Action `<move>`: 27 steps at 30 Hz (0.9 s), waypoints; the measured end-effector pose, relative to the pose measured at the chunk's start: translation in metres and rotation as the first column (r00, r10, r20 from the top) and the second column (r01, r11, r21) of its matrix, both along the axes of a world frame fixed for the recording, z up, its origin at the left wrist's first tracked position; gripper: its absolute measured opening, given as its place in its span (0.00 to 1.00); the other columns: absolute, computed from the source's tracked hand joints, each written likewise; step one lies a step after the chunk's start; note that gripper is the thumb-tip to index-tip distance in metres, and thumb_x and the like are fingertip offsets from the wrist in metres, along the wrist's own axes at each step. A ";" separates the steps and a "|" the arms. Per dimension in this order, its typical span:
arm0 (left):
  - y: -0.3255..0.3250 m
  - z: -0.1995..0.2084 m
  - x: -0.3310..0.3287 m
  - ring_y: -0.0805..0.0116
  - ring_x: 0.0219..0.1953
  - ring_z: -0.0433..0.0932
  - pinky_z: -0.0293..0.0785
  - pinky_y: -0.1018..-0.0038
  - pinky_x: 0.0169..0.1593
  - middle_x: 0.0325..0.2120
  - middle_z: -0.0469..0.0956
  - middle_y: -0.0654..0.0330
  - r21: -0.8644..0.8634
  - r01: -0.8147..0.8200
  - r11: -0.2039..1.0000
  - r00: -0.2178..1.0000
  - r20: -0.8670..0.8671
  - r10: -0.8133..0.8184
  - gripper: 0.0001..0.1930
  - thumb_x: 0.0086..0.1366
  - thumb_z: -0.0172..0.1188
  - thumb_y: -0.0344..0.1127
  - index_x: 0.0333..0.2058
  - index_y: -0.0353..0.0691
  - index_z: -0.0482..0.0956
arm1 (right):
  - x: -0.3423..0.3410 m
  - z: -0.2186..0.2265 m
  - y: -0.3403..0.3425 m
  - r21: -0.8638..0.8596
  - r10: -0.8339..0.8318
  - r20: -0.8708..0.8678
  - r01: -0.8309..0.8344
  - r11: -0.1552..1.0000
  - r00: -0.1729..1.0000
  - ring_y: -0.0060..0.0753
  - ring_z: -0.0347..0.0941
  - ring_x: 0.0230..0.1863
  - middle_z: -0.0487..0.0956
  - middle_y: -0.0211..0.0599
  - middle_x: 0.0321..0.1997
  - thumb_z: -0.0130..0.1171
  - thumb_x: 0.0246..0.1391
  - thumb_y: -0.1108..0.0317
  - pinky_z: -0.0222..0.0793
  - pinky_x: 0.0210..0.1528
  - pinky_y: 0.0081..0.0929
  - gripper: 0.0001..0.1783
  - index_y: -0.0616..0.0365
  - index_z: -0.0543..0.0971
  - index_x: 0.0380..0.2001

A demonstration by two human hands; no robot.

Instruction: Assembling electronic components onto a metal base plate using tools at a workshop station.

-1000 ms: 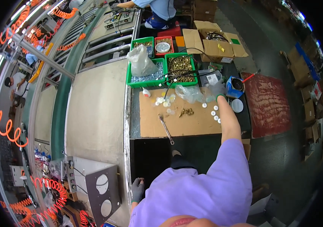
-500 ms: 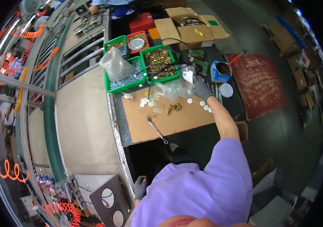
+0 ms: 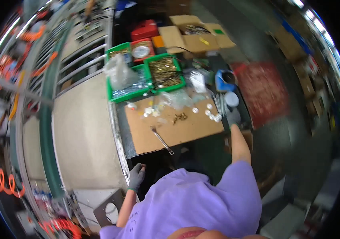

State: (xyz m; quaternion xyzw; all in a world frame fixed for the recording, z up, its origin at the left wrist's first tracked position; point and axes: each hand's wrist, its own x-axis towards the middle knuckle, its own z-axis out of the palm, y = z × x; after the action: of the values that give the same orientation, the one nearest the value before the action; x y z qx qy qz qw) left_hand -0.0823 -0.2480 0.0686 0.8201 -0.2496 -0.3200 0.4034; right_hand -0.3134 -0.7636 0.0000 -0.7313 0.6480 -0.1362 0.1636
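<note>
My right hand (image 3: 233, 116), in a grey glove, is at the right end of the bench, beside several metal rods (image 3: 220, 104) and just below a round white lid (image 3: 231, 99). Its fingers are smeared by motion, so whether it holds anything is hidden. My left hand (image 3: 136, 177), also gloved, hangs off the bench's front edge with its fingers loosely extended and nothing visible in them. On the cardboard sheet (image 3: 146, 137) lie a double-ended wrench (image 3: 162, 140), a small pile of brass fittings (image 3: 180, 118), white round pieces (image 3: 212, 117) and a clear plastic bag (image 3: 178, 98).
Green bins hold brass parts (image 3: 164, 73) and silver parts (image 3: 140, 83), with a white bag (image 3: 120, 73) on top. Farther back are a red case (image 3: 144, 29) and an open carton (image 3: 196, 42). A blue box (image 3: 225, 81) stands at right. A roller conveyor (image 3: 84, 55) runs at left.
My right hand has left the clear bag of parts at the back and come nearer, down to the rods. My left hand has risen toward the bench edge. The view has shifted slightly.
</note>
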 end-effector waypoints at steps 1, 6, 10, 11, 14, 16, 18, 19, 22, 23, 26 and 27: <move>-0.005 0.010 -0.003 0.62 0.33 0.77 0.71 0.72 0.39 0.28 0.77 0.54 0.010 -0.039 0.999 0.998 0.055 0.039 0.10 0.59 0.49 0.33 0.35 0.37 0.76 | 0.025 0.032 0.008 0.149 0.034 -0.110 -0.017 0.989 0.993 0.55 0.70 0.46 0.75 0.53 0.42 0.51 0.48 0.55 0.67 0.44 0.45 0.19 0.58 0.76 0.36; -0.065 0.008 0.002 0.53 0.41 0.75 0.70 0.63 0.46 0.37 0.77 0.53 0.183 0.131 0.974 0.986 0.083 -0.148 0.13 0.58 0.49 0.39 0.39 0.42 0.76 | -0.057 -0.064 -0.039 -0.026 0.312 -0.064 -0.314 0.949 0.948 0.62 0.72 0.31 0.75 0.62 0.28 0.50 0.50 0.61 0.66 0.33 0.49 0.18 0.69 0.76 0.23; -0.121 0.020 -0.021 0.54 0.42 0.73 0.68 0.63 0.46 0.37 0.75 0.52 0.163 0.134 0.978 0.988 0.059 -0.145 0.13 0.58 0.49 0.39 0.39 0.41 0.74 | -0.030 -0.045 -0.050 0.057 0.341 0.164 -0.354 0.933 0.926 0.55 0.69 0.31 0.74 0.56 0.27 0.54 0.39 0.70 0.65 0.39 0.42 0.12 0.71 0.71 0.25; -0.138 0.023 -0.023 0.54 0.43 0.73 0.68 0.63 0.46 0.37 0.74 0.51 0.128 0.175 0.976 0.982 0.053 -0.183 0.13 0.58 0.48 0.39 0.40 0.41 0.73 | -0.035 -0.044 -0.055 0.044 0.389 0.205 -0.405 0.913 0.898 0.50 0.70 0.32 0.75 0.54 0.27 0.55 0.38 0.72 0.66 0.39 0.39 0.11 0.71 0.72 0.26; -0.186 0.024 -0.029 0.50 0.38 0.73 0.68 0.60 0.42 0.32 0.75 0.49 -0.057 0.247 0.967 0.953 0.194 -0.232 0.12 0.57 0.47 0.39 0.36 0.40 0.73 | -0.048 -0.010 -0.037 0.167 0.223 0.273 -0.275 0.947 0.936 0.41 0.71 0.31 0.77 0.49 0.29 0.55 0.39 0.75 0.67 0.39 0.35 0.11 0.72 0.74 0.29; -0.222 0.030 -0.033 0.51 0.39 0.73 0.68 0.60 0.43 0.33 0.74 0.49 -0.088 0.271 0.958 0.950 0.181 -0.252 0.12 0.59 0.47 0.40 0.36 0.39 0.73 | -0.060 -0.009 -0.032 0.243 0.181 0.567 -0.373 0.895 0.804 0.35 0.71 0.32 0.77 0.45 0.32 0.53 0.44 0.74 0.67 0.39 0.32 0.14 0.73 0.75 0.35; -0.257 0.040 -0.032 0.53 0.39 0.73 0.68 0.61 0.43 0.34 0.74 0.50 -0.146 0.230 0.962 0.971 0.099 -0.217 0.14 0.62 0.47 0.43 0.39 0.39 0.73 | -0.032 0.040 0.002 0.254 0.168 0.771 -0.538 0.804 0.615 0.29 0.70 0.36 0.77 0.41 0.36 0.49 0.49 0.72 0.67 0.39 0.26 0.19 0.71 0.73 0.44; -0.274 0.042 -0.035 0.54 0.37 0.74 0.69 0.62 0.42 0.34 0.75 0.50 -0.229 0.222 0.948 0.975 0.057 -0.215 0.16 0.63 0.47 0.45 0.40 0.39 0.73 | -0.033 0.007 -0.001 0.432 -0.115 0.849 -0.553 0.713 0.516 0.27 0.70 0.34 0.76 0.37 0.35 0.51 0.49 0.72 0.67 0.36 0.24 0.18 0.69 0.73 0.44; -0.310 0.081 -0.041 0.73 0.32 0.74 0.72 0.75 0.35 0.32 0.76 0.58 -0.289 0.094 0.953 0.923 -0.333 -0.192 0.22 0.63 0.51 0.48 0.48 0.37 0.71 | 0.037 0.135 0.082 0.508 0.080 0.762 -0.669 0.542 0.643 0.17 0.65 0.24 0.72 0.27 0.27 0.50 0.51 0.70 0.63 0.25 0.17 0.09 0.58 0.73 0.36; -0.321 0.063 -0.046 0.77 0.28 0.72 0.71 0.79 0.31 0.30 0.75 0.62 -0.425 -0.023 0.905 0.935 -0.330 -0.131 0.21 0.64 0.51 0.46 0.48 0.36 0.71 | 0.049 0.125 0.088 0.362 0.290 0.785 -0.785 0.502 0.547 0.12 0.61 0.20 0.71 0.23 0.24 0.50 0.53 0.66 0.57 0.21 0.13 0.10 0.57 0.74 0.37; -0.319 0.071 -0.039 0.78 0.25 0.69 0.69 0.78 0.30 0.25 0.73 0.63 -0.386 -0.174 0.906 0.869 -0.492 -0.042 0.18 0.63 0.52 0.46 0.39 0.35 0.74 | 0.072 0.146 0.097 0.311 0.313 0.833 -0.854 0.418 0.456 0.17 0.66 0.22 0.73 0.29 0.23 0.50 0.56 0.66 0.63 0.26 0.19 0.10 0.63 0.73 0.34; -0.316 0.071 -0.036 0.79 0.24 0.69 0.69 0.78 0.29 0.23 0.71 0.64 -0.383 -0.227 0.895 0.839 -0.544 -0.020 0.17 0.63 0.52 0.45 0.37 0.35 0.74 | 0.070 0.145 0.094 0.356 0.293 0.819 -0.837 0.415 0.493 0.19 0.67 0.23 0.72 0.30 0.21 0.50 0.56 0.64 0.64 0.27 0.19 0.12 0.63 0.74 0.33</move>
State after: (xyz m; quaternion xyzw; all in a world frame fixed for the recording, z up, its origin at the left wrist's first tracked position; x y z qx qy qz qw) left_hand -0.1182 -0.5644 0.1396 0.6001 -0.1462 -0.4492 0.6455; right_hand -0.2430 -0.6697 0.1452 -0.6883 0.2263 -0.0386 0.6882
